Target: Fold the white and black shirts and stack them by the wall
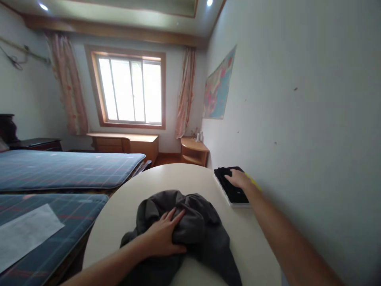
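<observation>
A crumpled dark grey garment (pixel 190 226) is heaped on the round cream table (pixel 184 174), its lower part trailing toward me. My left hand (pixel 165 236) lies on top of it with the fingers spread, pressing on the cloth rather than wrapping round it. At the table's right edge, by the wall, a stack of folded black cloth (pixel 235 194) sits on a shallow white base, perhaps a tray or box. My right hand (pixel 238 178) reaches over this stack and touches its top, thumb and fingers apart. A bit of yellow (pixel 253 180) shows behind my right wrist.
A white wall (pixel 297 119) runs close along the right side. On the left are two plaid mattresses (pixel 59 171), the nearer with a white sheet of paper (pixel 32 234). Beyond the table stand a wooden desk (pixel 143 139) and a small corner shelf (pixel 193 145).
</observation>
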`<state>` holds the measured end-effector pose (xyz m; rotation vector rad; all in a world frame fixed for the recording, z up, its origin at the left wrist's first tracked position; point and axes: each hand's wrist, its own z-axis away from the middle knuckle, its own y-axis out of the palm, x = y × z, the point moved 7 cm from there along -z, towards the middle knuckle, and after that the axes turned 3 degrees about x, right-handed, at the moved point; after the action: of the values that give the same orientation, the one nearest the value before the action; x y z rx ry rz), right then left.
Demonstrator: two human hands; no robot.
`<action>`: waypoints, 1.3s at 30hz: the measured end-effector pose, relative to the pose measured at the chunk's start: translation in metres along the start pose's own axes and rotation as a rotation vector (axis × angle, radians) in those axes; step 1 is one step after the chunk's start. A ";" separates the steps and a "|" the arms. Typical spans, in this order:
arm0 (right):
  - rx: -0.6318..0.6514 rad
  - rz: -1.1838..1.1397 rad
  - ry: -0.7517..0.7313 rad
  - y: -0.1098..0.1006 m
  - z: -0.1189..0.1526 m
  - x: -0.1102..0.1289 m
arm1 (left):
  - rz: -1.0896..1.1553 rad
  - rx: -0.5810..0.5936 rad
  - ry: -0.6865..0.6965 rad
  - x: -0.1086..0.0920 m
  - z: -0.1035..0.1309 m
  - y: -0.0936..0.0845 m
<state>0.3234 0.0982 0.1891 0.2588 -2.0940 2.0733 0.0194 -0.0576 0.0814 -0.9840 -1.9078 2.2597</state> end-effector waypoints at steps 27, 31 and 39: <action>-0.674 -0.300 0.196 -0.057 0.022 -0.070 | 0.121 -0.131 0.271 -0.015 0.012 -0.043; -0.887 -0.742 -0.157 -0.121 0.059 -0.029 | 0.213 -0.271 0.279 -0.036 0.000 -0.055; -0.416 -1.075 -0.504 -0.148 0.123 0.093 | 0.348 -0.573 0.305 -0.112 -0.030 -0.120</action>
<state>0.2691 -0.0262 0.3544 1.5357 -1.8365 0.9691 0.0786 -0.0463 0.2369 -1.7250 -2.4281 1.5548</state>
